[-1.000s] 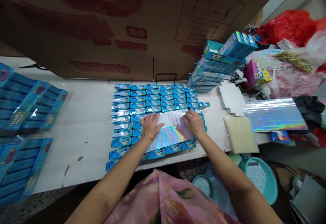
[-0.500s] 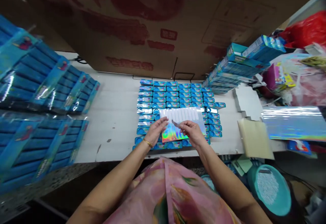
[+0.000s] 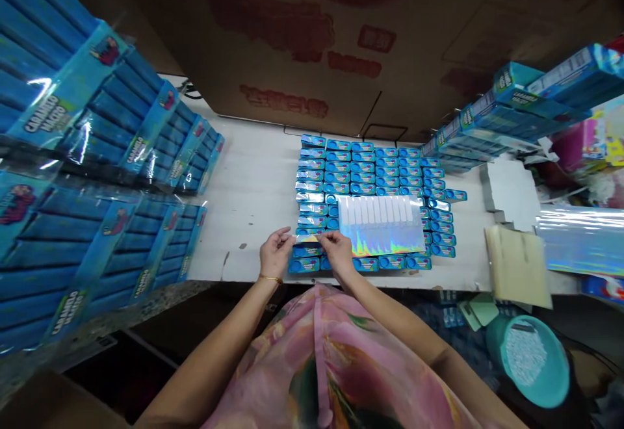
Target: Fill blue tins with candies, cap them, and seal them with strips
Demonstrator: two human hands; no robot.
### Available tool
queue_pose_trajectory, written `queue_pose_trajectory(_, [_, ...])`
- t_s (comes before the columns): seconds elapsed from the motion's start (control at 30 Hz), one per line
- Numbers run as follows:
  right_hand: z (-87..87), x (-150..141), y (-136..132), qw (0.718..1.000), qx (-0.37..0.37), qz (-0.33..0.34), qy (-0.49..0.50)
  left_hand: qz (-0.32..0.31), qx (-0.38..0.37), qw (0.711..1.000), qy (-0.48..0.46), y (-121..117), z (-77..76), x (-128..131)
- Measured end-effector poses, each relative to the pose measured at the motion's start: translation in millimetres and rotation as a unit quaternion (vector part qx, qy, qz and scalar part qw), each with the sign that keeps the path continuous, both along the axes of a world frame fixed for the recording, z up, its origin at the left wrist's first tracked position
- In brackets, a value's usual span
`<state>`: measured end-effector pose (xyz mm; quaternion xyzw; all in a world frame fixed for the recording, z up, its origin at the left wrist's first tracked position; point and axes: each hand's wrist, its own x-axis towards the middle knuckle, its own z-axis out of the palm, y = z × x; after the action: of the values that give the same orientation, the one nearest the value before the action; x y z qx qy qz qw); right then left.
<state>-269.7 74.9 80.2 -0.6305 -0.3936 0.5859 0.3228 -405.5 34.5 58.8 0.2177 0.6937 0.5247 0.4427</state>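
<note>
A narrow shiny sticker strip (image 3: 307, 238) is stretched level between my two hands, above the left column of small blue boxes (image 3: 363, 177). My left hand (image 3: 276, 253), with a thin gold bracelet at the wrist, pinches the strip's left end. At the other end, the fingertips of my right hand (image 3: 337, 252) are closed on it. Just right of that hand, a rainbow-sheened sheet of stickers (image 3: 385, 227) lies across the boxes and covers part of their rows. Whether the strip touches the box beneath it I cannot tell.
Wrapped blue packs (image 3: 112, 149) are stacked high at the left. A large cardboard carton (image 3: 292, 39) stands behind the white table (image 3: 244, 175). More blue boxes (image 3: 507, 114), a cream pad (image 3: 519, 265) and a shiny sheet (image 3: 582, 240) are at the right, with a teal bucket (image 3: 550, 377) below.
Both hands have moved left, from over the sticker sheet to the left column of boxes. The strip, earlier only in my right fingers, is now held at both ends. The view has shifted.
</note>
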Motion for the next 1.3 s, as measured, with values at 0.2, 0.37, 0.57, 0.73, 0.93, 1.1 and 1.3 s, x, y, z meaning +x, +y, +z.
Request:
queue_pose_trajectory(0.2, [-21.1, -14, 2, 0.985, 0.06, 0.049, -0.152, 0.011, -0.003, 1.0, 0.022, 5, -24.2, -12])
queue_pose_trajectory(0.37, [-27.2, -15, 3, 0.966, 0.102, 0.093, -0.218, 0.023, -0.006, 1.0, 0.008, 5, -36.7, -12])
queue_pose_trajectory(0.57, [-20.7, -19, 10, 0.898, 0.132, 0.207, -0.366, 0.013, -0.009, 1.0, 0.003, 9, -46.8, -8])
queue_pose_trajectory(0.73, [-4.7, -7, 4, 0.781, 0.19, 0.339, -0.488, -0.011, -0.03, 0.996, 0.087, 10, -46.9, -6])
queue_pose_trajectory(0.93, [4.0, -5, 1, 0.649, 0.244, 0.496, -0.523, -0.204, 0.019, 0.941, 0.268, 4, -50.3, -15])
queue_pose_trajectory(1.1, [11.0, 25, 15, 0.681, 0.271, 0.494, -0.467, -0.217, -0.008, 0.92, 0.327, 14, -37.7, -25])
queue_pose_trajectory(1.3, [21.0, 168, 68, 0.802, 0.293, 0.205, -0.478, -0.25, 0.143, 0.854, 0.433, 51, 8.9, 53])
